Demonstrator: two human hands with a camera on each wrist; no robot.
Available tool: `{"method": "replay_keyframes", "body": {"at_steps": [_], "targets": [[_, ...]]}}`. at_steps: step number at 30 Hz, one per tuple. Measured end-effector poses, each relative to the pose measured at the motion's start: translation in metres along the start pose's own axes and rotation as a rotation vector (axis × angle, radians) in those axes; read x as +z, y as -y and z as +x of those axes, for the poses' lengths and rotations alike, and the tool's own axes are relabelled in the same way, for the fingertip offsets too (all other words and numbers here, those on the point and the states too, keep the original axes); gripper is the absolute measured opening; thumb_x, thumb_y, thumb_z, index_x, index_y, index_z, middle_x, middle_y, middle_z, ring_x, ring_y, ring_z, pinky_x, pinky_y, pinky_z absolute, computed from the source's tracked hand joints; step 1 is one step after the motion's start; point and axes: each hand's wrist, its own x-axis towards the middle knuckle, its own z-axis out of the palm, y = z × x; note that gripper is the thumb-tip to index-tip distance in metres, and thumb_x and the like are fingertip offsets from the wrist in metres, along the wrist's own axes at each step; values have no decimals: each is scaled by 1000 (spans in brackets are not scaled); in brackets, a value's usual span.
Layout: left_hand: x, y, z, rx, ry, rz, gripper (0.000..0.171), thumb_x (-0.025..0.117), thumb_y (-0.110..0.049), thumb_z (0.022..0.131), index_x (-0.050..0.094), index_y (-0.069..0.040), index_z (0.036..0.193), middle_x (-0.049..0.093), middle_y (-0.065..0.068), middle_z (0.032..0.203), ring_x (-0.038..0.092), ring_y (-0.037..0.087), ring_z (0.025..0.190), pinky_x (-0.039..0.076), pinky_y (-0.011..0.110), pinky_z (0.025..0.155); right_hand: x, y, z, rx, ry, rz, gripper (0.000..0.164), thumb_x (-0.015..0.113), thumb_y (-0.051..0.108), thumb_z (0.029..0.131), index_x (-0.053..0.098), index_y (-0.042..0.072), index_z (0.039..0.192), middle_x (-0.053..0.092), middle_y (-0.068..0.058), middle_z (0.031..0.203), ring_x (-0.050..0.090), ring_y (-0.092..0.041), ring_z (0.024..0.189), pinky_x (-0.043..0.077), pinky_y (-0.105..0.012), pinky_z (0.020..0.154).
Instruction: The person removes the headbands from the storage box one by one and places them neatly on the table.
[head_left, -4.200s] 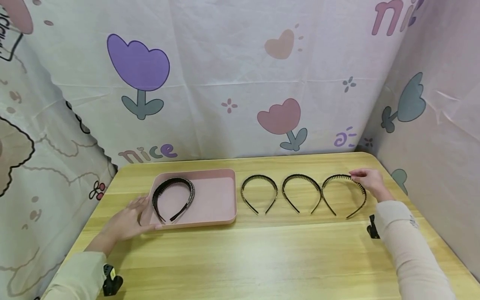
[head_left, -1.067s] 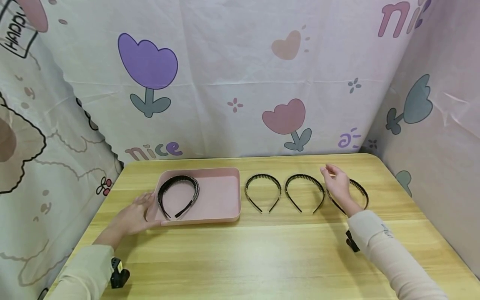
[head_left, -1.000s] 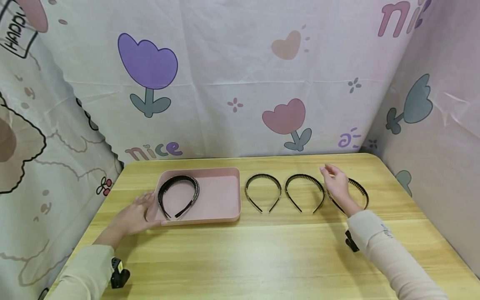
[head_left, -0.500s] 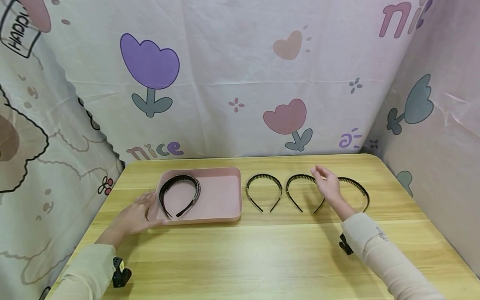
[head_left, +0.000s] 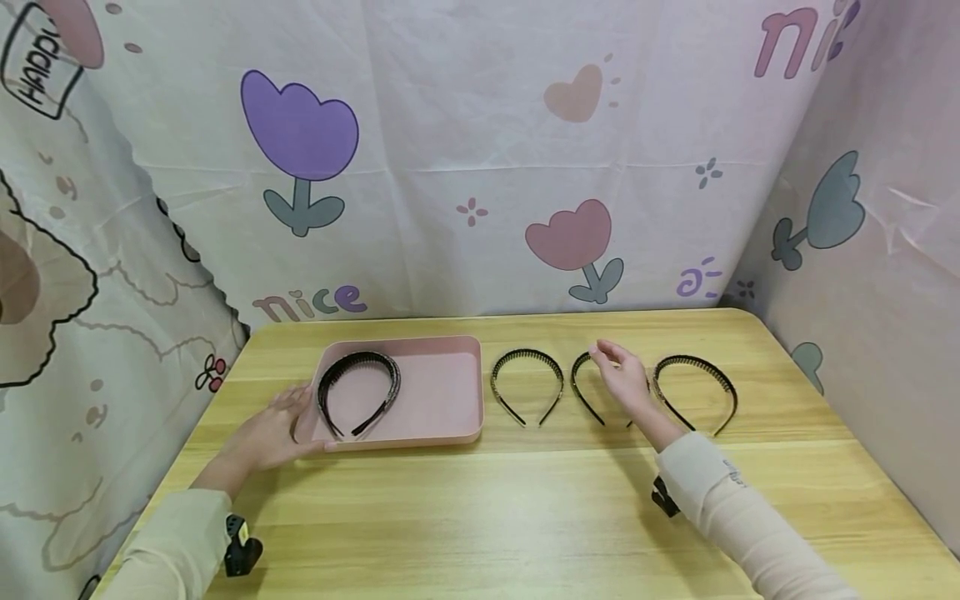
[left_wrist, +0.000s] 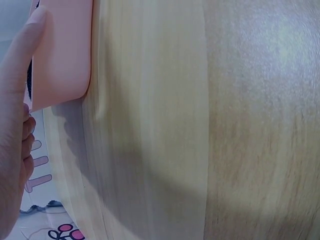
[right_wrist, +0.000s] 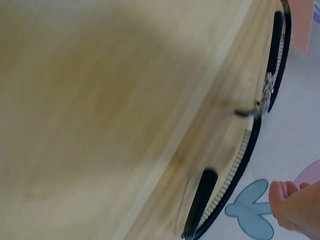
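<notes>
My left hand (head_left: 262, 437) holds the left end of a pink tray (head_left: 438, 387), thumb along its front wall and fingers round the end. The left wrist view shows the thumb at the tray's rim. Black headbands (head_left: 360, 357) lie nested at the left inside it. To the right of the tray, three toothed headbands lie in a row: a left one (head_left: 527, 352), a middle one (head_left: 575, 377) and a right one (head_left: 695, 359). My right hand (head_left: 626, 383) hovers over the middle headband with loosely bent fingers, holding nothing, and hides its right side.
A light wooden table (head_left: 480, 517) bears everything, its front part stretching towards me. Behind it and at both sides hangs a white printed cloth (head_left: 420, 100). In the right wrist view, glittery trim shows on a headband (right_wrist: 266, 95).
My right hand has left the rightmost headband and moved left, over to the middle one. The left hand stays on the tray. The head view has shifted slightly.
</notes>
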Motion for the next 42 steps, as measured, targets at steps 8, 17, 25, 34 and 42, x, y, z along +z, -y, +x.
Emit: {"method": "replay_keyframes", "body": {"at_steps": [8,17,25,34,42], "targets": [[-1,-1,1,2,14,2,102,61,-64,75,33,11,138,31,30,144,29,51,130,29,61,106,19,4,0,-6,-3,54,46,50,25,95,49,-4,130,51,-23,132,46,-32,123,42,-44,103],[-2,0,-2,-1,7,-2,101,62,-63,74,34,11,138,32,30,144,29,52,130,30,62,104,45,24,0,-7,4,137,44,52,24,94,51,-4,129,54,-22,129,49,-30,116,45,-36,95],[0,0,-1,-2,7,-4,102,61,-64,74,33,10,139,31,29,145,29,51,130,29,61,106,72,35,-5,-30,19,187,42,55,20,93,53,-6,125,57,-23,126,54,-31,112,48,-39,96],[0,-1,0,-11,10,-5,103,61,-65,74,32,10,139,30,30,145,29,54,129,31,63,103,99,47,-10,-33,27,241,40,57,19,91,56,-4,124,57,-21,127,55,-31,115,46,-40,100],[-1,0,1,-4,12,-6,102,61,-64,74,33,10,139,30,30,145,28,52,130,30,62,105,126,62,-16,-68,38,282,40,60,18,89,57,-6,121,60,-22,122,59,-32,109,52,-37,92]]}}
